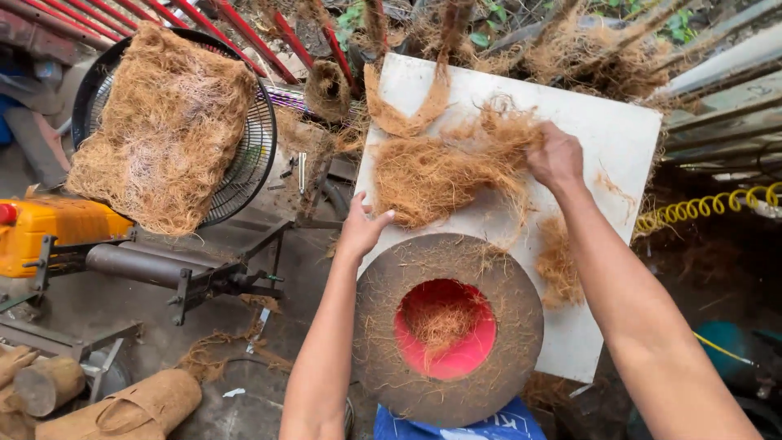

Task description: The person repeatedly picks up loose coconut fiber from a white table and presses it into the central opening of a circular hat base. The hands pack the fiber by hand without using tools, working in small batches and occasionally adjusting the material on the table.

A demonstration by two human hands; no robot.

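Note:
A loose heap of brown coconut fibre [436, 171] lies on a white board [619, 130]. My right hand [555, 156] presses into the heap's right side, fingers curled in the fibre. At the heap's lower left edge, my left hand [362, 226] rests with fingers spread, touching the strands. Just in front of the heap sits a round fibre-coated ring mould [383, 326] with a pink hollow centre [468, 342] holding a little fibre. A smaller tuft of fibre [558, 261] lies to the mould's right on the board.
A thick fibre mat [163, 130] rests on a black wire fan guard [257, 159] at upper left. A yellow machine [49, 232] with a metal roller [138, 265] stands left. Fibre rolls [122, 407] lie bottom left; a yellow coiled hose [700, 208] hangs right. Red bars [244, 37] cross the top.

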